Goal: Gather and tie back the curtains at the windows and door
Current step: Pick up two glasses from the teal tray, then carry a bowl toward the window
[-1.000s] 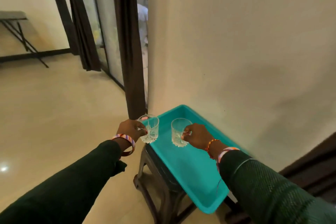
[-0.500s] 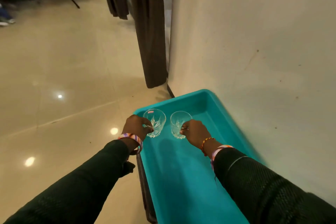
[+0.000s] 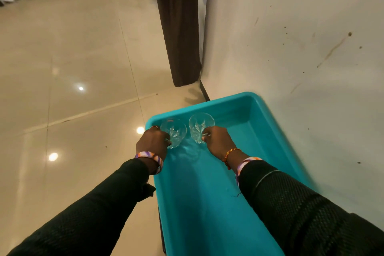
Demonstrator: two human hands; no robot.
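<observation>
Since the earlier frames the view has been tipped further down and carried closer in: the two glasses, held above the tray's near corner a second ago, are now seen low inside the teal tray (image 3: pixel 276 131), and the switch plate and doorway have been lost off the top edge.

Each of the hands is clamped on a glass. The left hand (image 3: pixel 152 140) is closed around the handle side of the left glass (image 3: pixel 174 132); the right hand (image 3: pixel 217 141) is pinched on the right glass (image 3: pixel 200 127). The two glasses are set just beside each other, near the tray's far end. Whether their bases are already touching the tray floor cannot be told — the cut pattern and the reflections on the plastic confuse the contact line.

The task's own thing, the dark curtain (image 3: pixel 178 27), hangs ahead and slightly to the left of the hands, beyond the far rim of the tray and against the corner of the wall (image 3: pixel 291 37). Its long axis runs vertically, with the hem stopping just above the floor (image 3: pixel 72 58). It is judged that the left hand is a little nearer to it, though both are occupied and must be freed first.

Much is cut off: the curtain's upper length, its rod and any tie-back are out of frame, a second curtain is only glimpsed at the top edge, and whatever carries the tray is hidden beneath it.
</observation>
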